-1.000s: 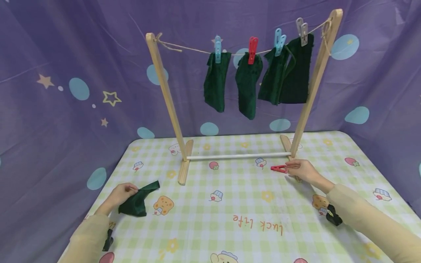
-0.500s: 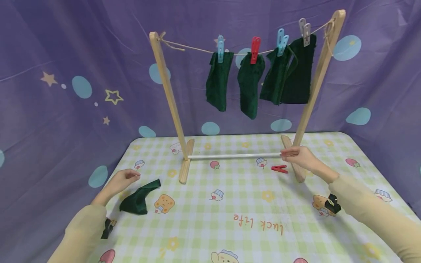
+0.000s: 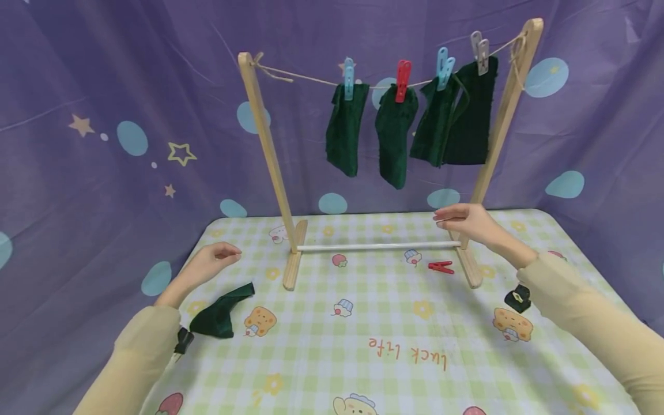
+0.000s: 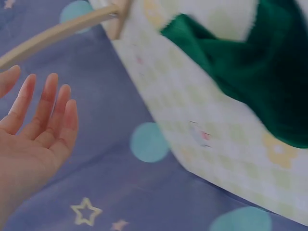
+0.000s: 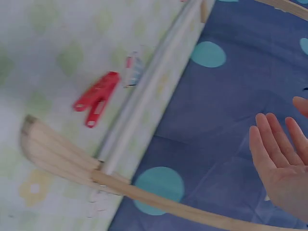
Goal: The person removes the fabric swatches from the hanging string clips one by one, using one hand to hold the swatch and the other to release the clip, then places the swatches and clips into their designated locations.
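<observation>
My left hand (image 3: 211, 262) hovers empty above the table's left side, fingers relaxed (image 4: 45, 113). Just below it a dark green cloth (image 3: 220, 314) (image 4: 260, 72) lies crumpled on the checked tablecloth. My right hand (image 3: 461, 220) (image 5: 281, 159) is raised, open and empty, beside the right post of the wooden drying rack (image 3: 500, 127). A red clothespin (image 3: 441, 267) (image 5: 96, 98) lies on the table under that hand, near the rack's white crossbar (image 3: 378, 246). Several green cloths (image 3: 394, 135) hang from the string, pegged with blue, red and grey pins.
The table (image 3: 363, 357) has a green checked cover with cartoon prints. A purple patterned curtain (image 3: 104, 144) closes off the back and both sides. The rack's left post (image 3: 267, 150) and feet stand at the table's far half.
My left hand has let go of the green cloth and lifted away. My right hand has released the red clothespin onto the table and risen toward the rack's right post.
</observation>
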`<move>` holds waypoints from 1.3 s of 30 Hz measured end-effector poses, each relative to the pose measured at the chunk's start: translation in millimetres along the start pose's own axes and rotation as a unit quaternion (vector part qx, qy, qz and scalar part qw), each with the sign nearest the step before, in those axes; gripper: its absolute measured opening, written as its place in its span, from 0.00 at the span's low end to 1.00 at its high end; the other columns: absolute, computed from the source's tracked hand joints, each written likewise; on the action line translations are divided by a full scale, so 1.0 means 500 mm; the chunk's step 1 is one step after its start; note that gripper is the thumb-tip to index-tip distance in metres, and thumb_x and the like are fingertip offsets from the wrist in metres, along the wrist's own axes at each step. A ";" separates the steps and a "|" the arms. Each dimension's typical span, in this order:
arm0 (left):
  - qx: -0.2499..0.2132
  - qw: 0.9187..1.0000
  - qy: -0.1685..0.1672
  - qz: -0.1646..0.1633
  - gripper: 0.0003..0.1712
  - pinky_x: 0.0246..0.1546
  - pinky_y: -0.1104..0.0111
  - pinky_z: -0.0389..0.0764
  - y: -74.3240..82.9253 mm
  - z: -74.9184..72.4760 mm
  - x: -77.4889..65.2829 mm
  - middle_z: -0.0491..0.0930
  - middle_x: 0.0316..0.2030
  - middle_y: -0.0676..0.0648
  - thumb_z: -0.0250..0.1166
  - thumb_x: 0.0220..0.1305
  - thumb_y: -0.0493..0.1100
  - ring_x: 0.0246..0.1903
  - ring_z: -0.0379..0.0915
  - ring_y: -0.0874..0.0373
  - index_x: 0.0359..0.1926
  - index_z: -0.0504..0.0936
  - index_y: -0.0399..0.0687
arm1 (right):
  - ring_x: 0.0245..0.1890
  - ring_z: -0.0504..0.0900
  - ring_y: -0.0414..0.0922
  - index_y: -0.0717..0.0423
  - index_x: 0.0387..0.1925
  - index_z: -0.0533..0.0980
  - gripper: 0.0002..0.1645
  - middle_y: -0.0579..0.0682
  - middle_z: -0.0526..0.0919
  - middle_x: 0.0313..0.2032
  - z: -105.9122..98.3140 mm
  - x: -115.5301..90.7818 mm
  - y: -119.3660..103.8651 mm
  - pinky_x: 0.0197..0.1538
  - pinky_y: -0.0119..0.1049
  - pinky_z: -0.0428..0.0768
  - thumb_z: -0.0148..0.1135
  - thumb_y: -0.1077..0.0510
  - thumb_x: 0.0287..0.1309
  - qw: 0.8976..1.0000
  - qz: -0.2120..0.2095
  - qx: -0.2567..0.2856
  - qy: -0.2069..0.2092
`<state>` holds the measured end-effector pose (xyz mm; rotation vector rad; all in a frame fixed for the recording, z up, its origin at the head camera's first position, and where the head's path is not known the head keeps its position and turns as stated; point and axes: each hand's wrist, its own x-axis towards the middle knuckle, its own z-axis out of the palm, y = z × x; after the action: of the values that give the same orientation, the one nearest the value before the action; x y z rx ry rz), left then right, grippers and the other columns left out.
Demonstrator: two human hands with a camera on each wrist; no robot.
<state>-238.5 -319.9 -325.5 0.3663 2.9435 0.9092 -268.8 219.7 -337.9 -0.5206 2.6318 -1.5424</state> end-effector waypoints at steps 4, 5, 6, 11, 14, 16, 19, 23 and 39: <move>-0.007 1.000 0.006 0.027 0.18 0.41 0.55 0.72 0.039 -0.004 0.015 0.76 0.41 0.37 0.55 0.63 0.46 0.40 0.71 0.46 0.45 0.76 0.35 | 0.37 0.77 0.29 0.66 0.50 0.72 0.24 0.62 0.77 0.46 -0.004 0.011 -0.028 0.41 0.22 0.72 0.59 0.55 0.55 1.000 -0.005 0.002 0.009; -0.009 0.999 0.007 0.031 0.18 0.41 0.55 0.72 0.050 -0.005 0.018 0.76 0.41 0.37 0.55 0.63 0.46 0.40 0.71 0.46 0.45 0.76 0.35 | 0.37 0.78 0.30 0.66 0.50 0.72 0.24 0.61 0.77 0.46 -0.005 0.015 -0.033 0.41 0.22 0.73 0.59 0.55 0.54 1.000 -0.005 0.002 0.012; -0.012 0.999 0.007 0.037 0.18 0.40 0.55 0.72 0.062 -0.007 0.021 0.76 0.41 0.37 0.55 0.63 0.46 0.40 0.71 0.46 0.45 0.76 0.35 | 0.38 0.78 0.30 0.65 0.50 0.72 0.24 0.59 0.78 0.45 -0.006 0.018 -0.039 0.41 0.22 0.73 0.59 0.54 0.54 1.000 -0.004 0.001 0.015; -0.020 0.998 0.000 0.056 0.19 0.42 0.55 0.71 0.116 -0.016 0.032 0.75 0.44 0.37 0.54 0.63 0.47 0.43 0.70 0.45 0.48 0.75 0.37 | 0.38 0.78 0.31 0.63 0.49 0.73 0.23 0.55 0.79 0.44 -0.011 0.028 -0.074 0.41 0.23 0.73 0.60 0.54 0.54 1.000 -0.008 -0.002 0.023; -0.019 0.997 -0.002 0.072 0.19 0.44 0.55 0.71 0.144 -0.017 0.045 0.75 0.45 0.38 0.54 0.63 0.47 0.45 0.70 0.46 0.48 0.74 0.37 | 0.38 0.78 0.31 0.62 0.49 0.73 0.23 0.55 0.79 0.45 -0.015 0.031 -0.096 0.41 0.24 0.74 0.60 0.54 0.54 1.000 -0.019 -0.003 0.025; -0.020 0.997 -0.004 0.077 0.19 0.45 0.56 0.71 0.163 -0.018 0.054 0.75 0.44 0.39 0.53 0.63 0.48 0.45 0.70 0.48 0.48 0.74 0.39 | 0.39 0.78 0.31 0.62 0.49 0.73 0.23 0.52 0.80 0.44 -0.019 0.034 -0.110 0.40 0.24 0.74 0.60 0.54 0.54 0.999 -0.028 -0.002 0.026; -0.026 0.996 -0.005 0.086 0.19 0.44 0.57 0.70 0.188 -0.019 0.068 0.76 0.43 0.41 0.54 0.63 0.50 0.44 0.70 0.50 0.47 0.75 0.40 | 0.39 0.78 0.32 0.62 0.49 0.73 0.23 0.47 0.81 0.42 -0.025 0.042 -0.130 0.40 0.24 0.74 0.60 0.54 0.53 0.999 -0.037 0.005 0.029; -0.031 0.994 -0.007 0.103 0.18 0.44 0.58 0.71 0.217 -0.022 0.083 0.76 0.43 0.42 0.55 0.63 0.48 0.43 0.71 0.50 0.47 0.75 0.41 | 0.39 0.79 0.33 0.62 0.48 0.74 0.23 0.42 0.81 0.40 -0.032 0.052 -0.162 0.40 0.24 0.74 0.61 0.54 0.53 0.998 -0.049 0.008 0.035; -0.086 0.985 0.037 0.146 0.15 0.43 0.63 0.69 0.329 -0.025 0.124 0.77 0.42 0.43 0.57 0.61 0.45 0.41 0.71 0.54 0.47 0.76 0.42 | 0.41 0.78 0.35 0.62 0.49 0.73 0.24 0.56 0.78 0.46 -0.039 0.094 -0.260 0.42 0.26 0.75 0.62 0.54 0.52 0.992 -0.110 -0.012 0.053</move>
<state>-264.9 -180.5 -221.0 0.7856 2.8935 1.2232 -282.8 163.3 -210.9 -0.7747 2.7542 -1.6418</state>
